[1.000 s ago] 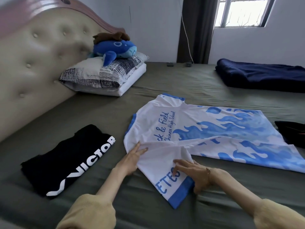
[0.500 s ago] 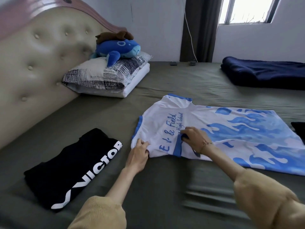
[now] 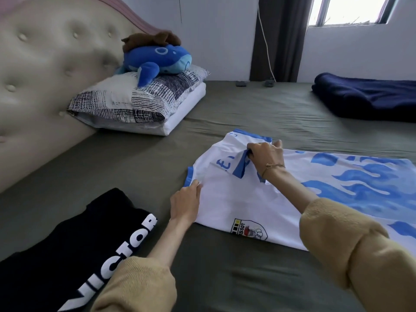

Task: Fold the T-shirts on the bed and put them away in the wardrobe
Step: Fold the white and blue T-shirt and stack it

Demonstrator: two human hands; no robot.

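A white T-shirt [image 3: 229,199] with blue flame print lies spread on the olive-green bed [image 3: 157,167], collar end toward the headboard. My right hand [image 3: 264,154] grips its blue-edged sleeve and holds it over the upper part of the shirt. My left hand [image 3: 185,204] lies at the shirt's left edge, fingers pinching the fabric near the blue collar trim. A crest badge shows on the near white panel. A folded black T-shirt [image 3: 74,251] with white "VICTOR" lettering lies to the left of my left arm.
Tufted beige headboard [image 3: 45,86] on the left. Stacked pillows [image 3: 139,106] with a blue plush toy [image 3: 157,58] on top sit against it. A dark blue folded blanket [image 3: 369,97] lies at the far right. Curtain and window stand behind the bed.
My right hand carried the sleeve from the near edge up and across the shirt toward the collar. My left hand shifted up along the left edge. The crest panel now shows.
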